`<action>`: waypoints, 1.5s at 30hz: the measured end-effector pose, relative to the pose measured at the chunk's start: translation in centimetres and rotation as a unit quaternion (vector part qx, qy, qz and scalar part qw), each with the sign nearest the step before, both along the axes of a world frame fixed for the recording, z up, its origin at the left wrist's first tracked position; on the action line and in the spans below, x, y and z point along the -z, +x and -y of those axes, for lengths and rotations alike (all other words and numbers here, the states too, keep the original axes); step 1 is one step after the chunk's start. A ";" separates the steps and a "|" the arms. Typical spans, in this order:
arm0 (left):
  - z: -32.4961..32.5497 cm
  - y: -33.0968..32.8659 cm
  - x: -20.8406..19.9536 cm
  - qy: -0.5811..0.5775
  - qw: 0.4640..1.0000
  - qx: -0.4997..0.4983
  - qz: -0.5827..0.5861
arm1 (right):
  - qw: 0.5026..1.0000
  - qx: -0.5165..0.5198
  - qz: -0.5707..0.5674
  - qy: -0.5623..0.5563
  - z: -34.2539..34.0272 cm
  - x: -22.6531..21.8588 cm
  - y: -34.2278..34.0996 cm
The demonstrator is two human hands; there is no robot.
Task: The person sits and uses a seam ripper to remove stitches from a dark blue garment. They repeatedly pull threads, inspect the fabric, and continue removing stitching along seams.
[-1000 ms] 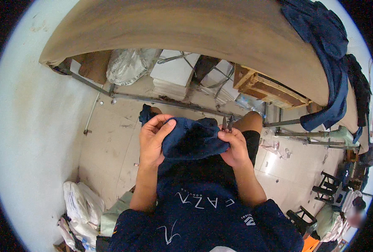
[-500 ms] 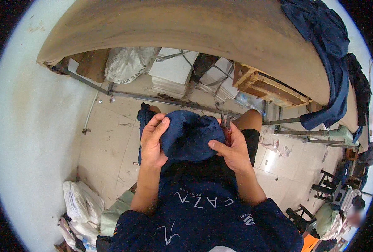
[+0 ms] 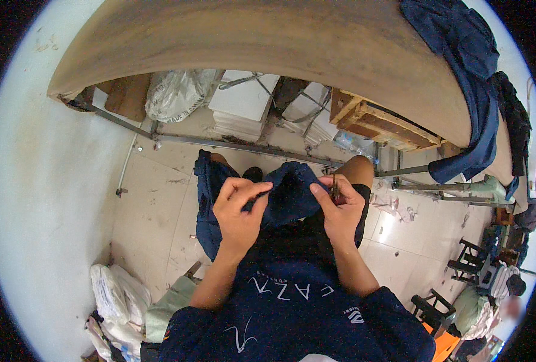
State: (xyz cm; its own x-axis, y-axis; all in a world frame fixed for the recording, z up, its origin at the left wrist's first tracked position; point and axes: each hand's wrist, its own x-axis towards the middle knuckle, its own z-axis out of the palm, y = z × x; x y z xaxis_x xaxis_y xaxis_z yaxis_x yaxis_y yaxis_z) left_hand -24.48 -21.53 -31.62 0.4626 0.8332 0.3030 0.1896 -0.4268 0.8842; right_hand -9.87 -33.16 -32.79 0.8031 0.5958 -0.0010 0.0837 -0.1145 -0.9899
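Note:
A dark navy garment (image 3: 292,202) lies gathered over my lap, one part raised and stretched between my hands. My left hand (image 3: 239,211) is closed, thumb and fingertips pinching the cloth's left edge. On the other side, my right hand (image 3: 343,214) pinches the right edge between thumb and forefinger. Tucked in that same hand are thread snips (image 3: 335,188), their blades pointing away from me; they are partly hidden by the fingers. More of the navy cloth hangs over my left thigh. Whatever lies inside the dark fold between the hands is too shadowed to make out.
Ahead stands a table with a brown cover (image 3: 250,36); navy garments (image 3: 470,72) drape over its right end. Beneath it are a plastic bag (image 3: 180,96), tied white stacks (image 3: 241,105) and a wooden drawer (image 3: 385,123). White sacks (image 3: 117,295) lie left behind me, black stools (image 3: 434,311) right.
My left hand has moved right and turned over the cloth, closer to my right hand. The held part of the garment is bunched narrower. The snips stay in my right hand.

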 end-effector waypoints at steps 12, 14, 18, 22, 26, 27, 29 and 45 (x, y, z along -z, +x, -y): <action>-0.2 -0.1 0.7 0.195 0.969 0.135 0.062 | 0.976 -0.175 -0.129 0.008 -1.0 -1.9 -0.1; -0.4 -0.2 0.5 0.194 0.969 0.136 0.066 | 0.971 -0.186 -0.151 0.005 -1.0 -2.0 0.2; -0.6 -0.3 0.8 0.196 0.967 0.144 0.078 | 0.968 -0.197 -0.156 0.005 -1.1 -1.9 0.4; -0.7 -0.5 0.9 0.204 0.963 0.150 0.086 | 0.975 -0.198 -0.094 -0.033 -1.2 -3.1 0.3; -0.8 -0.3 1.0 0.224 0.959 0.151 0.086 | 0.980 -0.187 -0.038 -0.055 -1.4 -3.5 0.0; -0.9 -0.3 1.0 0.230 0.957 0.156 0.085 | 0.980 -0.187 -0.026 -0.059 -1.5 -3.6 0.0; -1.1 -0.2 0.9 0.234 0.954 0.166 0.081 | 0.978 -0.196 0.019 -0.067 -1.6 -4.1 0.1; -1.4 0.0 0.4 0.209 0.952 0.210 0.081 | 0.954 -0.245 0.171 0.036 -0.8 -3.2 0.6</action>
